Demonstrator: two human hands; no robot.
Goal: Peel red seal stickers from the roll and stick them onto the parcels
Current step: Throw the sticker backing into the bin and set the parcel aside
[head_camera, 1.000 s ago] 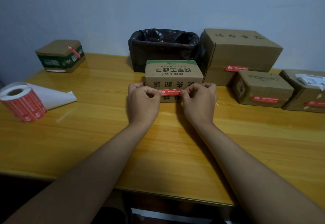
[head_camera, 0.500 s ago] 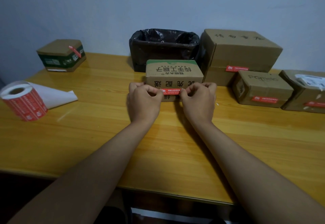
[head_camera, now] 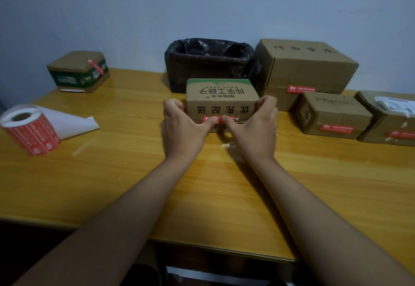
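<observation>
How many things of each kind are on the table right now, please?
Cardboard parcels: 5
Sticker rolls: 1
Bins lined with a black bag: 1
Total: 7

Your brown cardboard parcel [head_camera: 222, 103] has a green-edged top and black lettering, red seal sticker [head_camera: 219, 119], glossy yellow-orange wooden tabletop [head_camera: 134, 173].

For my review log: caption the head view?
Both thumbs press a red seal sticker onto the middle parcel.
</observation>
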